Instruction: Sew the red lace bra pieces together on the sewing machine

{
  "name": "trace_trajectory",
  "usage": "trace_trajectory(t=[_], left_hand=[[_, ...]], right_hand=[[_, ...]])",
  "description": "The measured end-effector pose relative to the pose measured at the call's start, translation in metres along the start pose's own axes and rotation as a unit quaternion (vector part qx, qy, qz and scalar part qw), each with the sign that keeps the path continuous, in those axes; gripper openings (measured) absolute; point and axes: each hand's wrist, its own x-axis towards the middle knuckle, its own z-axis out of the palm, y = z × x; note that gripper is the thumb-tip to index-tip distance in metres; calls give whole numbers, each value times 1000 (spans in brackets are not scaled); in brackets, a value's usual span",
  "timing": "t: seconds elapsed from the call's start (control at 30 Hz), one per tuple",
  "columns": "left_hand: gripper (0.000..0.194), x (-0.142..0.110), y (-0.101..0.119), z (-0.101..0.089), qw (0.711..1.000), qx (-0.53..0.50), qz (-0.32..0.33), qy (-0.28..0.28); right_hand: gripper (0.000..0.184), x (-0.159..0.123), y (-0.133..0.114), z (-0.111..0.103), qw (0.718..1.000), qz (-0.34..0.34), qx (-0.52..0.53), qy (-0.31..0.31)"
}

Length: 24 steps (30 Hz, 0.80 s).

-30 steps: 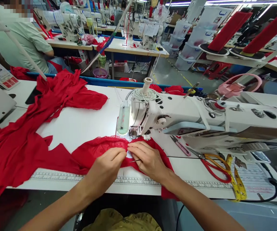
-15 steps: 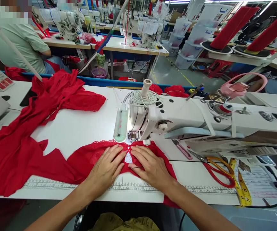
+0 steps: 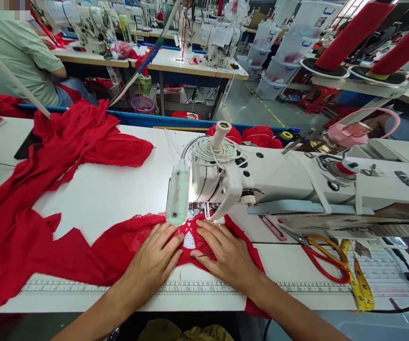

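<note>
Hands: two, one left hand point(image 3: 154, 260), one right hand point(image 3: 227, 258). Thin dark implement point(image 3: 206, 255), at the right hand: one. Red lace-edged cloth point(image 3: 129, 239), beneath the hands: one piece. Near sewing machine point(image 3: 289, 173), right: one. Red thread cones point(image 3: 355, 35), far right: two. Scissors point(image 3: 307, 242), right: one pair, two handle loops. Pink snips point(image 3: 273, 228): one. Yellow tape measure point(image 3: 360, 291): one. Red bundles point(image 3: 261, 136), beyond the machine: two. Purple basket point(image 3: 142, 106), far: one. Green basket point(image 3: 144, 85), far: one. Seated co-worker point(image 3: 22, 61), far left: one. Clear bins point(image 3: 296, 49), far right: several, overlapping, exact tally unreadable.
</note>
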Motion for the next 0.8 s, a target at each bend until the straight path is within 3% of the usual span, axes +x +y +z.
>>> trace_trajectory(t=[0.5,0.8], left_hand=[[35,-3,-1,6,999,30,8,25],[33,-3,1,5,1000,7,-11,5]], right_hand=[[44,0,-2,-1,999,-27,-41,-10],[45,0,0,1,998,-31,-53,5]])
